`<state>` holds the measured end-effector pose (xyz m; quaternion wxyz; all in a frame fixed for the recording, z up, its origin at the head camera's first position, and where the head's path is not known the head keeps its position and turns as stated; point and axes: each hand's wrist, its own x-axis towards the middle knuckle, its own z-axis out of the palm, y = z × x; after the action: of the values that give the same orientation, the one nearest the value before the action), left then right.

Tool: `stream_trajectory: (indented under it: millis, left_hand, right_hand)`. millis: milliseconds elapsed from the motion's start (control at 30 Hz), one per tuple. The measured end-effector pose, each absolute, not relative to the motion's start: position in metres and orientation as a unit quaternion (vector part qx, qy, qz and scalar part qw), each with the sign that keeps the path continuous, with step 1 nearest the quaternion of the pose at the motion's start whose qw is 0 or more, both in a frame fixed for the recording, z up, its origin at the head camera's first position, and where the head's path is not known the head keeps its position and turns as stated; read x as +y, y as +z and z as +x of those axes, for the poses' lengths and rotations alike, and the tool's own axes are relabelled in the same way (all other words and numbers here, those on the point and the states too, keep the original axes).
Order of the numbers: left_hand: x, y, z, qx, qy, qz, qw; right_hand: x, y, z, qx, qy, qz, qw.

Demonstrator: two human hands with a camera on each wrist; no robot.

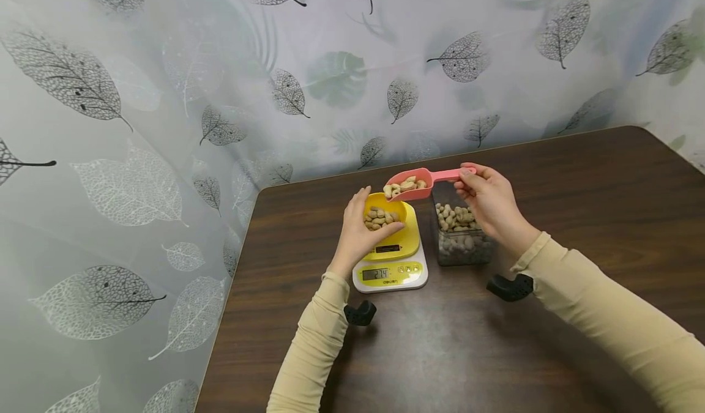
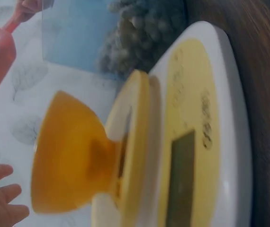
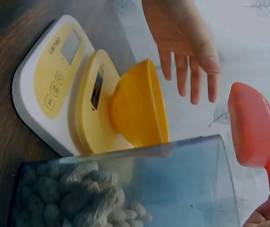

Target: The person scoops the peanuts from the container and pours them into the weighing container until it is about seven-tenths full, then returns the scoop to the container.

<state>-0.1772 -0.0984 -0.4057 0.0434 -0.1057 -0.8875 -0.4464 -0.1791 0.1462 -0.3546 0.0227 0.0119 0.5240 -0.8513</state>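
Note:
My right hand (image 1: 492,202) pinches the handle of a pink scoop (image 1: 420,191) loaded with unshelled peanuts. The scoop hangs above the right rim of a yellow bowl (image 3: 137,106), its mouth toward the bowl. More unshelled peanuts (image 1: 380,218) lie inside that bowl, which stands on a yellow and white kitchen scale (image 1: 417,273) with digits on its display. My left hand (image 1: 360,226) hovers beside the bowl, fingers and thumb spread; both wrist views show a gap between them and the bowl.
Right of the scale, a clear plastic container (image 1: 464,259) holds many unshelled peanuts (image 3: 94,194). Everything stands on a dark wooden table (image 1: 418,352). A leaf-patterned curtain (image 1: 341,113) hangs behind and to the left.

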Motion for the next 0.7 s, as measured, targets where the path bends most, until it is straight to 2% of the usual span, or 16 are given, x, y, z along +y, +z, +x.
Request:
stream_trajectory:
  millis: [700]
  left_hand:
    - [-0.12, -0.442, -0.183, -0.885, -0.465, -0.039, -0.004]
  right_hand:
    - [0.129, -0.37, -0.201, 0.591, -0.804, 0.044, 0.044]
